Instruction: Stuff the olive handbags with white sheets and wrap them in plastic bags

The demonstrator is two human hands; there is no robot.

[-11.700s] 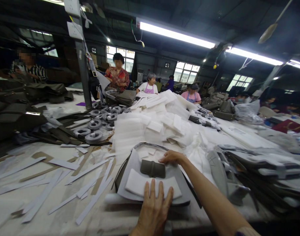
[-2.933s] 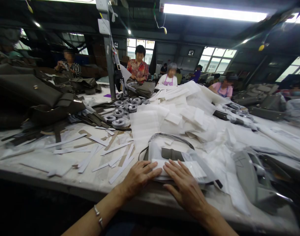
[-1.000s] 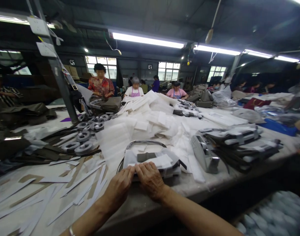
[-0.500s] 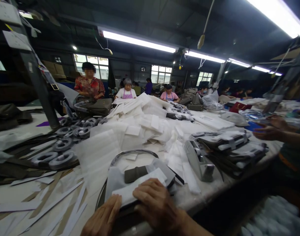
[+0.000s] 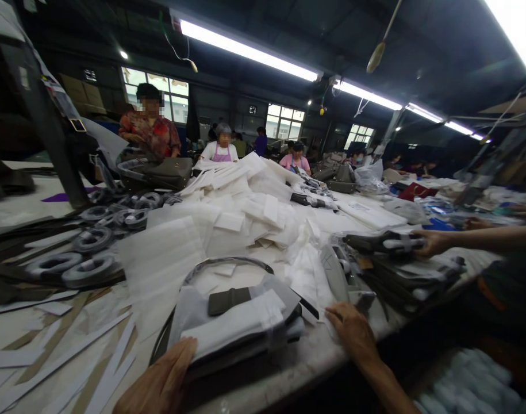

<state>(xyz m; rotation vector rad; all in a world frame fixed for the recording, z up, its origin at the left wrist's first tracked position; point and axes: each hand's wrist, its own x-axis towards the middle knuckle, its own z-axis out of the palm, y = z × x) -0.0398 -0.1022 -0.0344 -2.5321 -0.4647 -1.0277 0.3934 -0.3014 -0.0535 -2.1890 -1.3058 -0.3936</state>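
A dark olive handbag with a long curved strap lies in front of me, partly covered by white foam sheet. Clear tape appears to cross its right part. My left hand rests with straight fingers on the bag's left front edge; its thumb is hidden. Away from the bag, my right hand reaches beside the front of a grey tape dispenser. Its fingers are loosely bent, and I see nothing in them.
White foam sheets are heaped behind the bag. Wrapped rings and paper strips lie left. At right, a co-worker's hand holds a wrapped bundle above stacked bags. Several people sit or stand across the table.
My right hand has left the bag and moved right to the tape dispenser. My left hand stays on the bag. The co-worker's hand now grips a wrapped bundle. The view has shifted slightly.
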